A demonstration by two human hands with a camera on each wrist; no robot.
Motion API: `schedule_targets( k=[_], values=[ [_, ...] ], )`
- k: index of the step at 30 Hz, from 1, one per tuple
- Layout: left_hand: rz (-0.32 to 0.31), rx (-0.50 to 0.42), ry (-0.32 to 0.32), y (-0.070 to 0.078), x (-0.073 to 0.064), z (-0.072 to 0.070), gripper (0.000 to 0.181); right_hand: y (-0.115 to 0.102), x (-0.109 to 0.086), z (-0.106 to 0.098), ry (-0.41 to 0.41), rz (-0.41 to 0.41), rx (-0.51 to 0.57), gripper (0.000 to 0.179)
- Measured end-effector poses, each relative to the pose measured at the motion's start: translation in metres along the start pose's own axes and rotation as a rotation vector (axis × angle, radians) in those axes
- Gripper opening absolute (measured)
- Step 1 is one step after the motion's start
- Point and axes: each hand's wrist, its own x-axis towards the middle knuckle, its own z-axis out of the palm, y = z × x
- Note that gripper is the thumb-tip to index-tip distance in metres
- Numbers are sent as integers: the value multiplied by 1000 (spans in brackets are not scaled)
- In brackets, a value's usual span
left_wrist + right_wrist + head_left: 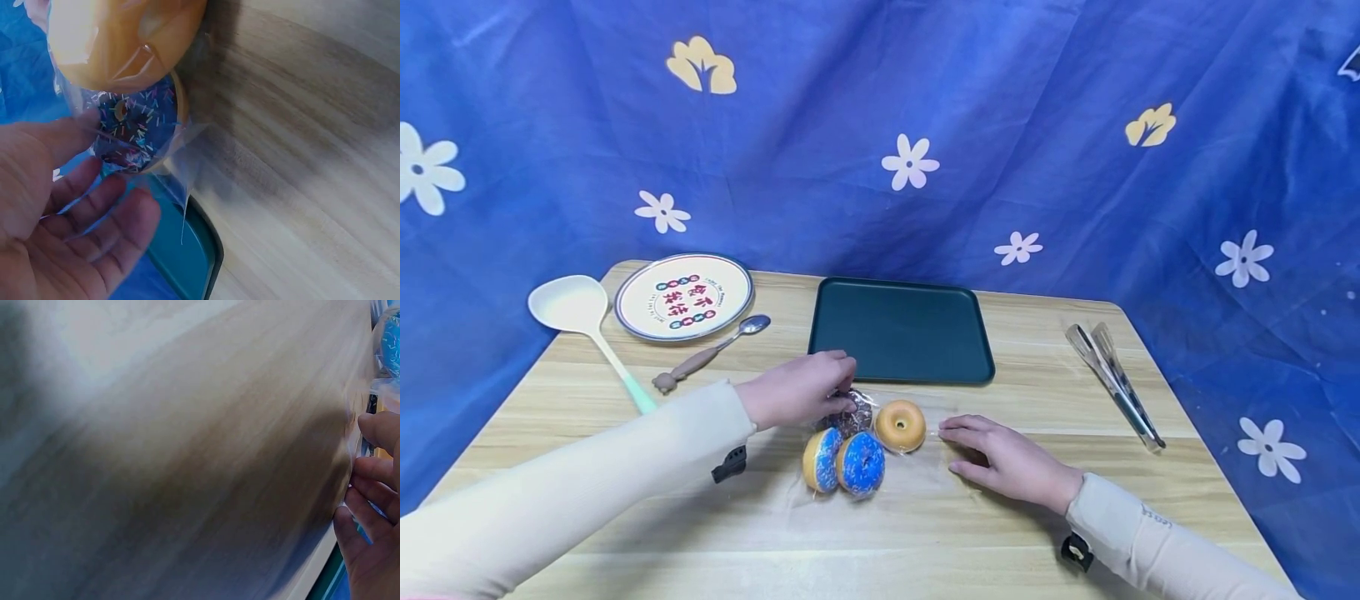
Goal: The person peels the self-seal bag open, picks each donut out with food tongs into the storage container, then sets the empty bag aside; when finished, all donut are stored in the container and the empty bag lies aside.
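Note:
My left hand reaches over a dark doughnut with sprinkles in a clear wrapper. In the left wrist view its thumb touches the wrapped doughnut's side, while loosely bent fingers lie at the lower edge of the film. Right beside that doughnut is a plain golden doughnut, also wrapped. Two blue-iced doughnuts, a front one and a tilted one, stand on edge nearer the front. To the right of the golden doughnut, my right hand rests low over the table, fingers spread and holding nothing.
A dark green tray lies just behind the doughnuts. At the left are a printed plate, a spoon and a white ladle with a mint handle. Metal tongs lie at the right. A blue cloth hangs behind the table.

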Motion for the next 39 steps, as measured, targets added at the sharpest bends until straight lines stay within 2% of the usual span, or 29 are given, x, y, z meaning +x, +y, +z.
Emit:
schedule_targets(
  k=[4,6,13,17,24,27,32,39],
  values=[
    [-34,9,-25,1,-1,-1,25,-1,0,-1,-10,10,9,45],
    [-28,4,-30,1,-1,-2,24,-2,0,-2,-21,22,19,45],
    [40,16,-11,-2,-2,-2,14,-3,0,-2,-35,40,16,45],
    [68,18,-2,-3,-2,-3,14,-3,0,-2,-32,40,17,46],
    [51,-77,9,-6,-2,-7,20,-3,1,-2,-22,27,4,46],
    [66,-104,30,-7,-1,-10,21,-2,1,-2,-14,19,-5,46],
    [70,-96,44,-7,2,-14,20,-2,2,-2,-4,10,-22,45],
    [60,-75,39,-7,4,-11,19,-4,2,-2,2,9,-13,44]
  ],
)
